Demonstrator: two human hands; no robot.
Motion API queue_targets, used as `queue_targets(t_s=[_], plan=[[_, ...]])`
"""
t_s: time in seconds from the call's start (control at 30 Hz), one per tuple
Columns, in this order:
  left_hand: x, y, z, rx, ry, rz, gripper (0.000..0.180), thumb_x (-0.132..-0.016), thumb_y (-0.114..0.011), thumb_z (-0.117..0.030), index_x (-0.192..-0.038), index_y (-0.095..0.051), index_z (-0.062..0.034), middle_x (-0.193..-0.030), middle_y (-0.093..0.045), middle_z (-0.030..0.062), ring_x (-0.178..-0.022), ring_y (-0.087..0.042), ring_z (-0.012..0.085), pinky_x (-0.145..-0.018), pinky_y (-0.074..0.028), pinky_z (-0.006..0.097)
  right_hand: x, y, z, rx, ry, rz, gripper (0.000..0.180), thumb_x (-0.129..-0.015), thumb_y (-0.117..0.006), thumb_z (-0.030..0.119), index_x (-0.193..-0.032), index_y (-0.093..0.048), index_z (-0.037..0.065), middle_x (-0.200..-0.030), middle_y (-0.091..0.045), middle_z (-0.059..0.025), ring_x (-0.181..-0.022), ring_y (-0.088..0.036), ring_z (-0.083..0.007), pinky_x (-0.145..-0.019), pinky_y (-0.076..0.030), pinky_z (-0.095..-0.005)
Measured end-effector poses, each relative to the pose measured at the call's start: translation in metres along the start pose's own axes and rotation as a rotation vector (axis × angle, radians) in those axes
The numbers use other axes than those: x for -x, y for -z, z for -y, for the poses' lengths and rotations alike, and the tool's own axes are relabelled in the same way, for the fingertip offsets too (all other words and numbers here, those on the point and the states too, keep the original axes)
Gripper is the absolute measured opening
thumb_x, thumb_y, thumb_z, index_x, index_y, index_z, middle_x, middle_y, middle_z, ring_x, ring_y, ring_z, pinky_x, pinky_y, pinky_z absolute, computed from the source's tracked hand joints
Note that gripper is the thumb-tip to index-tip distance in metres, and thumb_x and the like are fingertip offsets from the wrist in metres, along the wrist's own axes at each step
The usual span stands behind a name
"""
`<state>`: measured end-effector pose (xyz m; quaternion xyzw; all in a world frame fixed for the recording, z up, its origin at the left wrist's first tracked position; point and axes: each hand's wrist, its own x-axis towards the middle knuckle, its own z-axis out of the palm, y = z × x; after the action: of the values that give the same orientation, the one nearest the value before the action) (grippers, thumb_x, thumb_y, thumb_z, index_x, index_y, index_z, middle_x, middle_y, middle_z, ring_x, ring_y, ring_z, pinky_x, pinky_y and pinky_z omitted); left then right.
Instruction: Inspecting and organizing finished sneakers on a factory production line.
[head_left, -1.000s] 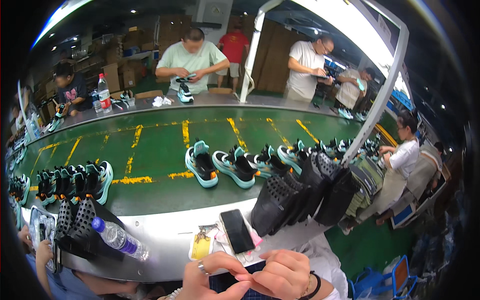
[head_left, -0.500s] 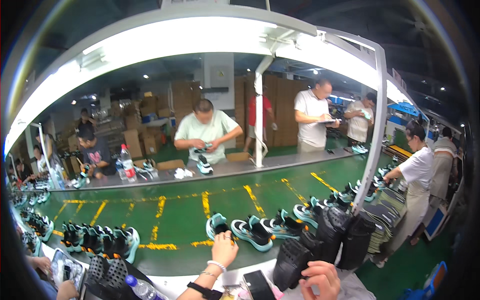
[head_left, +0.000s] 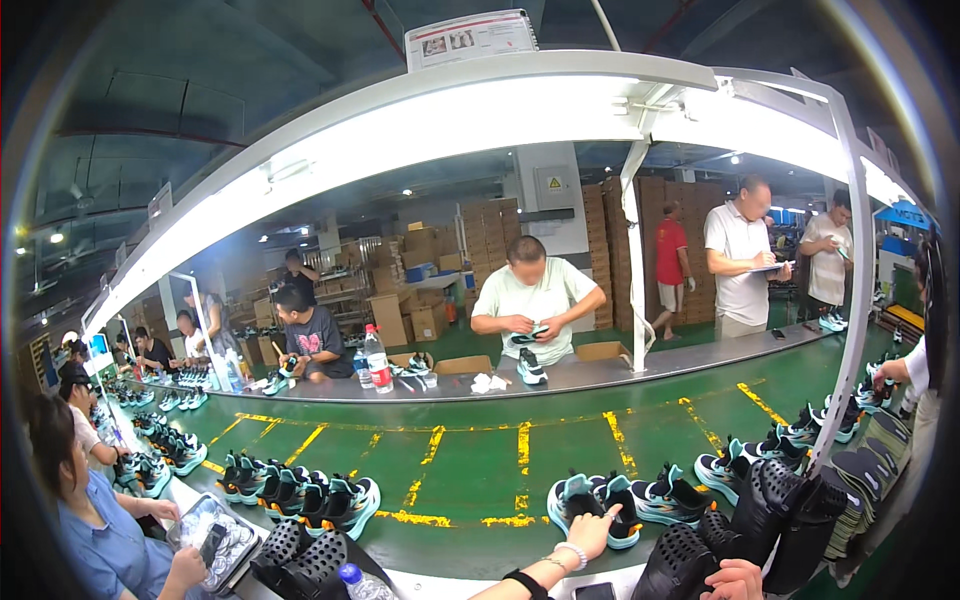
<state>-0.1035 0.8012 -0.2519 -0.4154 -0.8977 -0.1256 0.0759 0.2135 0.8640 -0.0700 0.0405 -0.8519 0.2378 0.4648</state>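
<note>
At the sneaker point(head_left: 626, 508), left hand point(head_left: 585, 538)

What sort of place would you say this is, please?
Most likely a shoe factory, perhaps its finishing line: rows of similar sneakers stand on a long green work surface, and brown stacked boxes fill part of the background.

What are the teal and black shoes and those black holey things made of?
The shoes look like cloth, dark and dull, with smooth teal soles, maybe foam or rubber. The black holey things may be molded rubber or plastic: slightly shiny, with neat holes.
</note>
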Motion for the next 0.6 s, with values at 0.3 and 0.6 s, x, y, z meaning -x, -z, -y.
queue_targets(t_s=[0.3,0.6], plan=[[-0.013,0.002,0.002,0.168,0.095,0.142,0.034,-0.077,-0.059,-0.021,-0.111,-0.059,-0.0153,-0.090,-0.067,0.0132,-0.086,-0.065,0.0275,-0.074,-0.051,0.041,0.003,0.004,-0.001,-0.026,-0.012,-0.007,0.013,-0.076,-0.058,-0.007,-0.078,-0.049,0.001,-0.091,-0.058,-0.0158,-0.096,-0.056,-0.0356,-0.082,-0.044,-0.0415],[0.037,0.025,-0.009,0.113,0.009,0.095,0.040,-0.075,-0.064,-0.028,-0.110,-0.056,-0.0078,-0.082,-0.065,0.0162,-0.080,-0.064,0.0308,-0.073,-0.050,0.042,0.003,-0.005,0.007,-0.082,-0.004,0.063,0.013,-0.078,-0.057,-0.007,-0.078,-0.048,0.002,-0.091,-0.057,-0.0151,-0.097,-0.056,-0.0337,-0.082,-0.044,-0.0402]])
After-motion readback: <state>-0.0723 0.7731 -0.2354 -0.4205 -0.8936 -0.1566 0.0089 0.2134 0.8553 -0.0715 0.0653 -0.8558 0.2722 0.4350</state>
